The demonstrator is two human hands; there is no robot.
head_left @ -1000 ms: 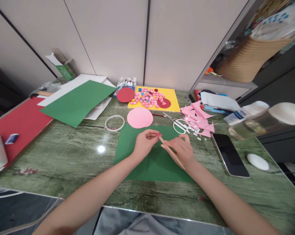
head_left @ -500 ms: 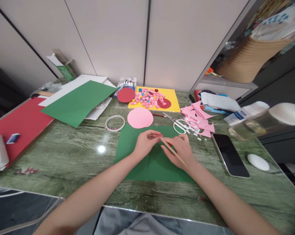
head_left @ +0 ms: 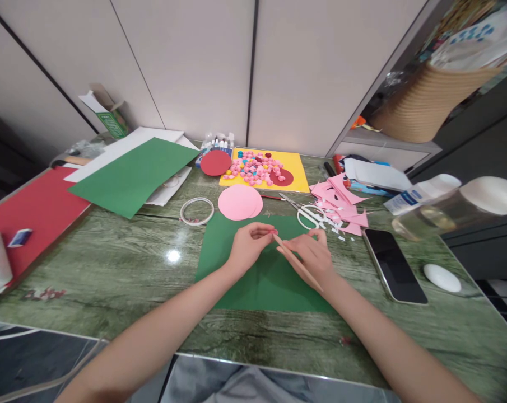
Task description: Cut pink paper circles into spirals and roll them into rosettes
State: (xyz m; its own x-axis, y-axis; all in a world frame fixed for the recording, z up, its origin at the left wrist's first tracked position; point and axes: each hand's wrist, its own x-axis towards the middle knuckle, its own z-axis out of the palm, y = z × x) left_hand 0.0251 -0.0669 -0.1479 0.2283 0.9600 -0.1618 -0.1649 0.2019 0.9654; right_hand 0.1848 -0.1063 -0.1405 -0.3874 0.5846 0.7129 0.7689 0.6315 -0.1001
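1. Your left hand (head_left: 249, 246) has thumb and forefinger pinched together on a tiny pinkish-red piece (head_left: 274, 232), mostly hidden by your fingertips.
2. Your right hand (head_left: 312, 254) is closed around a long, thin, pale stick-like tool (head_left: 297, 262); its far end meets, or nearly meets, that piece. I cannot tell whether they touch.
3. Both hands are above a dark green rectangular paper sheet (head_left: 253, 291), so the piece you are working is over its upper half and looks unfinished.
4. Shaping such pieces seems well along: a heap of small round pieces (head_left: 253, 168), mostly pink with some blue, yellow and dark red, lies on a bright yellow paper sheet (head_left: 301, 162).
5. Some cutting looks done: smooth pink paper discs (head_left: 238, 202) overlap just beyond the green sheet, near a flat red paper disc (head_left: 215, 163). Jagged pink paper offcuts (head_left: 337, 196) lie beside white-handled metal scissors (head_left: 292, 202).
6. Those pink discs and the visible part of the green sheet carry no attached pieces. How many more pieces remain, I cannot tell.
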